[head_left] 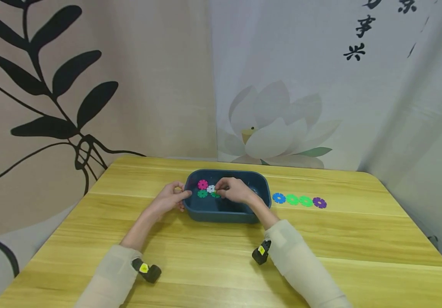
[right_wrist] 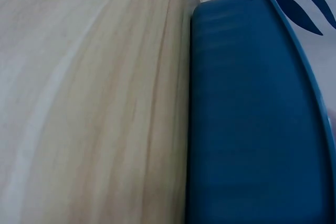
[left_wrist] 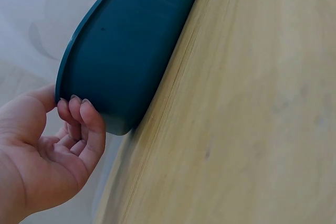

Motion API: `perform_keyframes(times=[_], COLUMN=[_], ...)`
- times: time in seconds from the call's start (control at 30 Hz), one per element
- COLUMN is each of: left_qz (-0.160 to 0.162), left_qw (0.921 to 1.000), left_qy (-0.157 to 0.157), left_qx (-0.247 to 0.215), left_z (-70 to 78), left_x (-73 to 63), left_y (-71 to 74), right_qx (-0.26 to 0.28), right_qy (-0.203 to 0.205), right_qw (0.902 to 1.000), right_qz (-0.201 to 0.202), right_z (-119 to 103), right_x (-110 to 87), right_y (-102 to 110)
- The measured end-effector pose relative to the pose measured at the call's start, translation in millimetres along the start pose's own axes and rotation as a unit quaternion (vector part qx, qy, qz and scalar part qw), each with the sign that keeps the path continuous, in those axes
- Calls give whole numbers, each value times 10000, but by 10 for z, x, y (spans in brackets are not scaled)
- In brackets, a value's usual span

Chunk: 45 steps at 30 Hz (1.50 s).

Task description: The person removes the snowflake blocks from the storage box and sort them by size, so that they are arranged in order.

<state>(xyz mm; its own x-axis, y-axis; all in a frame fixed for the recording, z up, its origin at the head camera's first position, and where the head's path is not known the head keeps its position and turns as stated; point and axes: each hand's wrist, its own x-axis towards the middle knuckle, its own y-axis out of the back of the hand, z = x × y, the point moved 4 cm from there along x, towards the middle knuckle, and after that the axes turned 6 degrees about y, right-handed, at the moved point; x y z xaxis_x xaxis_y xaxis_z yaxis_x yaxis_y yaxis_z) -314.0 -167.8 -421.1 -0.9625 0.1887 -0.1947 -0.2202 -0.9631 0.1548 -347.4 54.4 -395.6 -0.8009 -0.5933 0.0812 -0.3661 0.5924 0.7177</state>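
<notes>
A dark teal plastic basin [head_left: 225, 217] stands on the table. My left hand [head_left: 169, 197] grips its left end, thumb over the rim and curled fingers against the outer wall, as the left wrist view also shows. Inside the basin, toward the left, lie a pink notched disc [head_left: 202, 184], a white disc [head_left: 211, 188], a green disc [head_left: 202, 193] and another green disc [head_left: 215, 195]. My right hand [head_left: 236, 190] reaches in over the front wall, bent fingertips right at the white and second green discs. I cannot tell whether it pinches one. The basin wall hides it in the right wrist view.
Right of the basin, a row of notched discs lies on the wooden table [head_left: 205, 261]: a blue disc [head_left: 278, 198], two green ones [head_left: 292, 199] and a purple disc [head_left: 319, 202]. A printed curtain [head_left: 167, 85] hangs behind the table's far edge.
</notes>
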Motion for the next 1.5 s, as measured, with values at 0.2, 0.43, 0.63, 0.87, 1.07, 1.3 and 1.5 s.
perform_keyframes(times=[0.2, 0.43, 0.63, 0.87, 1.07, 1.3, 1.5], left_qz=[23, 44, 9, -26, -29, -100, -84], left_qw=[10000, 10000, 10000, 10000, 10000, 9999, 9999], left_qy=[10, 44, 23, 15, 20, -31, -36], left_qx=[37, 44, 2, -58, -58, -101, -82], left_z=[5, -10, -9, -10, -6, 4, 2], left_x=[10, 13, 10, 20, 15, 11, 10], left_y=[-3, 1, 8, 6, -2, -3, 2], right_qx=[-87, -182, -407, -643, -778, -794, -849], right_qy=[-21, -27, -146, -349, -511, -802, -520], right_qw=[9999, 9998, 9990, 9972, 9956, 9936, 9949], right_qz=[93, 0, -125, -162, -114, -78, -136], right_z=[16, 15, 48, 48, 96, 136, 92], right_x=[-1, -14, -12, -11, 4, 9, -24], right_y=[-2, -18, -35, -32, -47, -44, -18])
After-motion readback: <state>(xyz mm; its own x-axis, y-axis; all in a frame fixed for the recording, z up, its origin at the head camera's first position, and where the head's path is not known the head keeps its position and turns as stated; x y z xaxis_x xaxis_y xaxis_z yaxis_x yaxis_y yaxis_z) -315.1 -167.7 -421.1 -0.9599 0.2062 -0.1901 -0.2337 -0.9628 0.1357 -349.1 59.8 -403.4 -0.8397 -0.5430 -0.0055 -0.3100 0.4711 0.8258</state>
